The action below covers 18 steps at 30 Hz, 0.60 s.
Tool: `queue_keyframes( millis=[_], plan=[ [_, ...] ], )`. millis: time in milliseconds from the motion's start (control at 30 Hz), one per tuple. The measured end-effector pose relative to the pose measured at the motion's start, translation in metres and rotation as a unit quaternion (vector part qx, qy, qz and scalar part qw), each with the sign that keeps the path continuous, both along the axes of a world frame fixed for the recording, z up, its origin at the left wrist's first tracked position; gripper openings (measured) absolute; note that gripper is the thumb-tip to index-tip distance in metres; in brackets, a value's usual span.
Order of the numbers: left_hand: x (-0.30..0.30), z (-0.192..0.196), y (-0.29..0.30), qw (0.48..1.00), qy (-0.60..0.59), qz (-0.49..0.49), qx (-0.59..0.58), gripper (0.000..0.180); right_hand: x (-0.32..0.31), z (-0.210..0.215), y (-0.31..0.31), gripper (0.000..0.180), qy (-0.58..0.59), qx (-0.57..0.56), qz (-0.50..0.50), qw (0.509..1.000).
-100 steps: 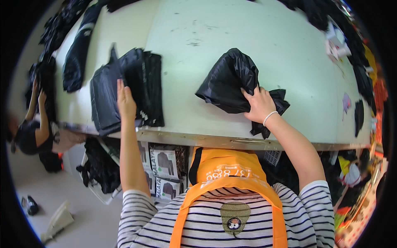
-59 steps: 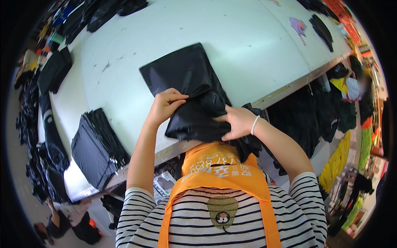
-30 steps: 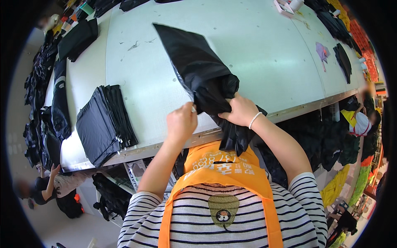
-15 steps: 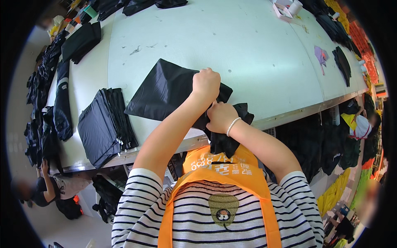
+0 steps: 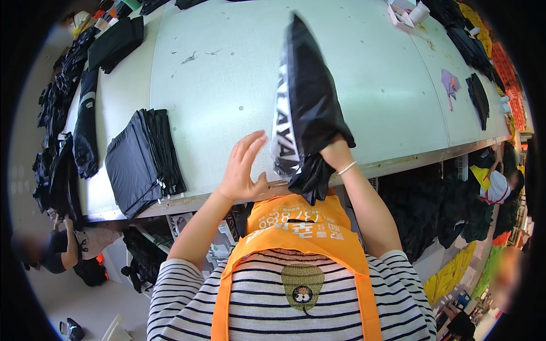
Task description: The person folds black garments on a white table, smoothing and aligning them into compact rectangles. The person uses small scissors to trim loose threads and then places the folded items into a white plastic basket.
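Note:
Raised over the near edge of the table is a piece of shiny black fabric (image 5: 315, 96), its top blurred by motion. A silvery-white band with black lettering (image 5: 284, 122) runs down its left side, and a bunched end hangs toward my apron. My right hand (image 5: 336, 152), with a beaded bracelet at the wrist, grips it low on the right; its fingers are mostly hidden in the folds. Just left of the fabric, apart from it, my left hand (image 5: 245, 167) is empty with fingers and thumb spread. Further left lies a stack of folded black fabric pieces (image 5: 142, 159).
The pale table (image 5: 227, 74) spans the front. Black folded cloth (image 5: 116, 44) and long black bundles (image 5: 86, 125) lie along its left. A pink box (image 5: 400, 17), a purple scrap (image 5: 449, 82) and a black piece (image 5: 478, 101) are at right. Co-workers stand at both sides.
The black fabric has gone from lying spread on the table to being held up, its lettered band now showing. My left hand has let go, moved left and nearer, and opened.

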<state>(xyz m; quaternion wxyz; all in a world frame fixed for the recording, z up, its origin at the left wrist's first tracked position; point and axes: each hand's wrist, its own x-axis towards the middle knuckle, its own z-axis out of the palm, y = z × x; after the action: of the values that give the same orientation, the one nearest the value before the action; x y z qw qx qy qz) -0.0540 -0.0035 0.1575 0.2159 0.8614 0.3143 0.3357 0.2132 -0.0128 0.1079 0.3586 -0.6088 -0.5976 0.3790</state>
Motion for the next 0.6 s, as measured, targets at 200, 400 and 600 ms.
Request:
queue_keyframes(
  millis=[200, 400, 600],
  plan=[
    [0.031, -0.056, 0.005, 0.968, 0.008, 0.130, -0.216, 0.086, 0.005, -0.008, 0.010, 0.038, 0.078, 0.095, -0.070, 0.990],
    [0.049, -0.028, 0.004, 0.971, -0.095, 0.194, -0.098, 0.069, 0.003, -0.020, 0.021, 0.030, -0.057, 0.151, -0.051, 0.986],
    [0.030, -0.080, -0.037, 0.967, 0.000, 0.191, -0.170, 0.072, 0.000, -0.021, 0.065, 0.039, -0.072, 0.174, -0.144, 0.971]
  ],
)
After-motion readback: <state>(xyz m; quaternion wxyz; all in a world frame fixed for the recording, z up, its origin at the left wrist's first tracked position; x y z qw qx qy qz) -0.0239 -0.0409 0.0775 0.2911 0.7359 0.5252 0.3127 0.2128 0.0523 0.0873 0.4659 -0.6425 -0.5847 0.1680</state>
